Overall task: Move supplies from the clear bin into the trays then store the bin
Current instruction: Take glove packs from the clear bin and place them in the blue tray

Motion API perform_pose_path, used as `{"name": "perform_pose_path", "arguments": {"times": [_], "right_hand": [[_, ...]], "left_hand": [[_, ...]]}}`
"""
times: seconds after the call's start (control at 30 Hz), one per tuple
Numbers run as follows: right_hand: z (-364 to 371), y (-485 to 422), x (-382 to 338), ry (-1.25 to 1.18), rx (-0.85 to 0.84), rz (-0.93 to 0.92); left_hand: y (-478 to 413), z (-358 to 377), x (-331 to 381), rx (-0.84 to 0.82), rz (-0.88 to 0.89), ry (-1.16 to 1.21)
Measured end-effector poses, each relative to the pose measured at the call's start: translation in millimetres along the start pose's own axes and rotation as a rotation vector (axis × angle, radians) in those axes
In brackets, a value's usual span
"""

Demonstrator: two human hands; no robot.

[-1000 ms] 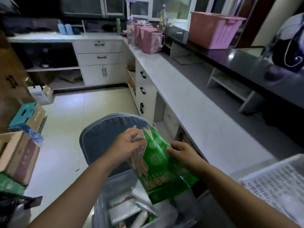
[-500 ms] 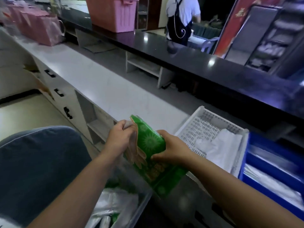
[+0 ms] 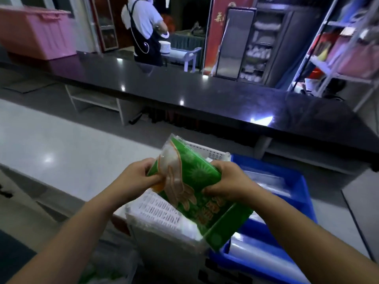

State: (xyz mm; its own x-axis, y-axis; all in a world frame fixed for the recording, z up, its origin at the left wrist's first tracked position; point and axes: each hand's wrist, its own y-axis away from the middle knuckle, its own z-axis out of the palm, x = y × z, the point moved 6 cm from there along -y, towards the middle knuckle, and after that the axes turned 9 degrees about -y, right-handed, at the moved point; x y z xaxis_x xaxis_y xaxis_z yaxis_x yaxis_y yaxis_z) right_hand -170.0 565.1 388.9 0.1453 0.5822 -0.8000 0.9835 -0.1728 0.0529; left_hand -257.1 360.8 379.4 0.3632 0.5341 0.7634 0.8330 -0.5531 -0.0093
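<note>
Both hands have carried the green packet up and across since half a second back, from over the clear bin to a spot above the white tray, and the view has swung right with them. Left hand (image 3: pixel 137 178) is clamped on the packet's left edge, fingers curled round the clear-wrapped corner, thumb on top. Right hand (image 3: pixel 226 181) grips the opposite side, fingers pressed into the green face, thumb over the upper edge. Between them the green packet (image 3: pixel 196 193) hangs tilted, its top corner high and away from the person, its lower corner dipping toward the seam where the two trays meet; a pale glove picture and yellow lettering show on its face. Directly beneath sits the white tray (image 3: pixel 158 211), perforated floor showing, with some white wrapped material lying under the packet's lower end. Touching its right side is the blue tray (image 3: pixel 303 193), holding clear plastic-wrapped supplies. Down at the lower left, only a blurred corner of the clear bin (image 3: pixel 110 269) shows, with something green inside; what it is I cannot tell. Both trays rest at the near end of the pale counter (image 3: pixel 61 148). Beyond runs a raised black counter (image 3: pixel 184 93) with a pink crate (image 3: pixel 34 31) at its far left, and a person in an apron (image 3: pixel 144 29) stands behind it, back turned.
</note>
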Motion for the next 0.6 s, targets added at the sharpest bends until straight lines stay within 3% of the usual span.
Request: {"name": "perform_pose_path", "arguments": {"times": [0.23,0.4,0.6], "right_hand": [[-162.0,8.1,80.2,0.104,0.229,0.073],[-252.9,9.6,140.8,0.222,0.368,0.146],[-304.5,24.2,191.9,0.392,0.399,0.217]], "left_hand": [[-78.0,81.0,75.8,0.152,0.061,-0.081],[-136.4,192.4,107.2,-0.036,0.167,-0.263],[-192.0,312.1,130.2,-0.342,0.384,-0.738]]}}
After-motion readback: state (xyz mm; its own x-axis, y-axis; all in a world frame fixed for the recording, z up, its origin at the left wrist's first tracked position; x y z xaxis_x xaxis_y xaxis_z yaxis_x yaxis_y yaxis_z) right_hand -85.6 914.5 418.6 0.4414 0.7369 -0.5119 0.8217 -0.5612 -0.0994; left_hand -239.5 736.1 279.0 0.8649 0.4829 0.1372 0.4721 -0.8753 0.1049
